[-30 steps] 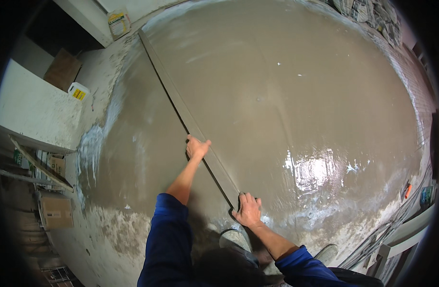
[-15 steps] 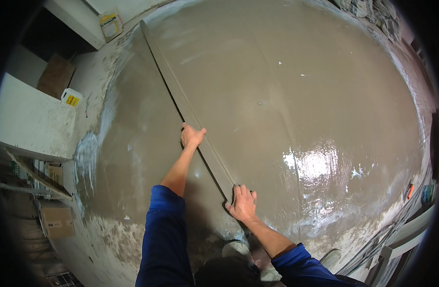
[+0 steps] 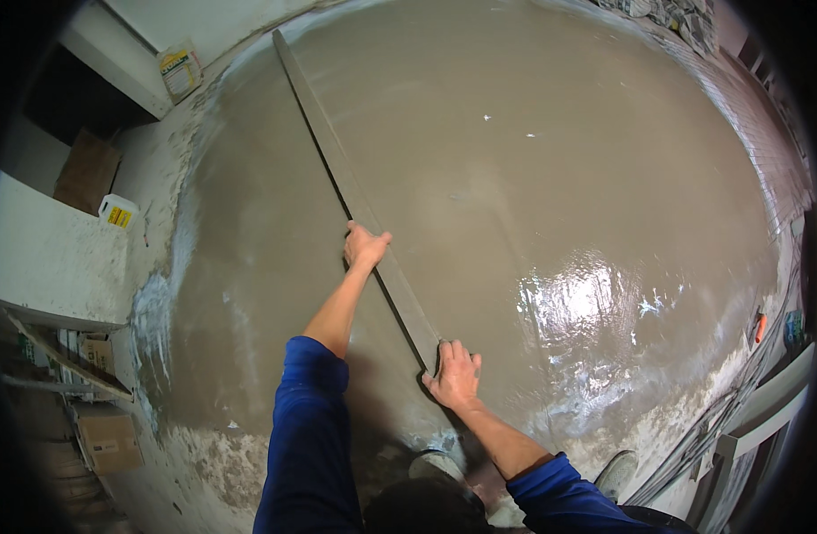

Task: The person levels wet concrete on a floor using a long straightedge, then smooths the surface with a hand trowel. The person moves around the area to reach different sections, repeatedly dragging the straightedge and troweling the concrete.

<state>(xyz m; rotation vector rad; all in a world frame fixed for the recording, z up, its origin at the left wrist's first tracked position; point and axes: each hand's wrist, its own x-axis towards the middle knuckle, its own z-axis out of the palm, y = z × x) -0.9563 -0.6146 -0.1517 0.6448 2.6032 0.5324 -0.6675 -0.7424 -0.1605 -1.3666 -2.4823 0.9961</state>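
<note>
A long, straight screed bar (image 3: 326,147) lies on the smooth, wet grey-brown screed (image 3: 462,276). It slants from the far left toward my feet. My left hand (image 3: 366,247) is closed around the bar near its middle, the arm stretched forward. Nearer to me, my right hand (image 3: 455,374) grips the bar's close end, with fingers over the top. The undersides of both hands are hidden. A dark line of shadow runs along the bar's left edge.
At the left stand a white jug (image 3: 118,211), a bag (image 3: 180,71) and a cardboard box (image 3: 109,442). A metal frame (image 3: 755,418) and an orange-handled object (image 3: 760,327) are at the right. My shoe (image 3: 616,474) shows at the rough near edge. Glare covers the wet right side.
The bar has moved to the right across the wet surface, with both hands still holding it. The view has shifted slightly too.
</note>
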